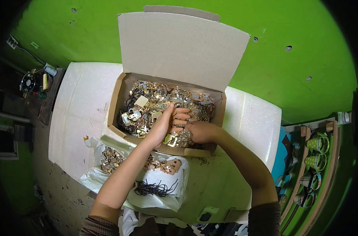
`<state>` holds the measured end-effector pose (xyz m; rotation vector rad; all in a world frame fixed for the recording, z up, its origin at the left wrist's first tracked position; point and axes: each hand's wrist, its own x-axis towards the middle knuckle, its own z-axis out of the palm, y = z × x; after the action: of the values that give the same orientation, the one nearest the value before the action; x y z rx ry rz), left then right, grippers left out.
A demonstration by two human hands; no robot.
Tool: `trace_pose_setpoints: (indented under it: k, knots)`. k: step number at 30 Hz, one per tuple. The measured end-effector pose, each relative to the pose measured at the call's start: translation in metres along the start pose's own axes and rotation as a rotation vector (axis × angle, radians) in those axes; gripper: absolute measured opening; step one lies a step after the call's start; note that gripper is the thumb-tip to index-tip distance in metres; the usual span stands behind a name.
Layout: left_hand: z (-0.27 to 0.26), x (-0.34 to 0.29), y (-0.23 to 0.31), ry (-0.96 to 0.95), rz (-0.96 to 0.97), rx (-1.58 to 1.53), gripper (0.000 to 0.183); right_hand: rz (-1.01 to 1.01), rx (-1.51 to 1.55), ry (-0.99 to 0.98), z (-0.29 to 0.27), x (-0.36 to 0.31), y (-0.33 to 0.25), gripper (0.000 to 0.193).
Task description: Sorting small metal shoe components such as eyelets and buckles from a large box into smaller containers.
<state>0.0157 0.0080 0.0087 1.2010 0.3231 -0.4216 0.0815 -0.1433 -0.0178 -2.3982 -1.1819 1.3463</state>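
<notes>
1. At the lower centre of the frame, a white plastic sheet (163, 196) lies on the table (76, 114), carrying a dark beaded strand (155, 188) and small heaps of gold-toned metal pieces (112, 159).
2. Mid-frame, the left hand (163, 126) reaches into the cardboard box (116, 102), fingers held together and pointing toward the upper right, resting on the jumbled metal fittings (155, 104).
3. Just beside it, the right hand (200, 131) is curled among the fittings; what it pinches cannot be told.
4. The box's long axis runs left to right, tilted slightly down at the right; its open lid (179, 47) stands against the green wall (285, 59).
</notes>
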Motion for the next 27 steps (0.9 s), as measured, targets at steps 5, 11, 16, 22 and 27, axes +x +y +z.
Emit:
trace_pose_setpoints:
  k: [5, 11, 16, 22, 27]
  knots:
    - [-0.005, -0.003, -0.003, -0.010, 0.012, -0.025, 0.063, -0.027, 0.132, -0.026, 0.007, 0.002, -0.002, 0.039]
    - [-0.004, -0.007, -0.002, 0.001, 0.013, -0.054, 0.064, -0.009, 0.104, 0.081, 0.035, 0.010, -0.003, 0.055]
    - [-0.005, -0.014, -0.001, 0.015, 0.013, -0.087, 0.063, 0.010, 0.150, 0.188, 0.033, 0.006, -0.011, 0.045]
    - [-0.017, -0.018, -0.003, 0.080, 0.005, -0.261, 0.061, -0.018, 0.529, 0.034, 0.009, -0.002, -0.008, 0.027]
    - [-0.013, -0.017, 0.000, 0.083, -0.035, -0.518, 0.056, -0.095, 0.737, 0.125, -0.030, -0.016, -0.007, 0.013]
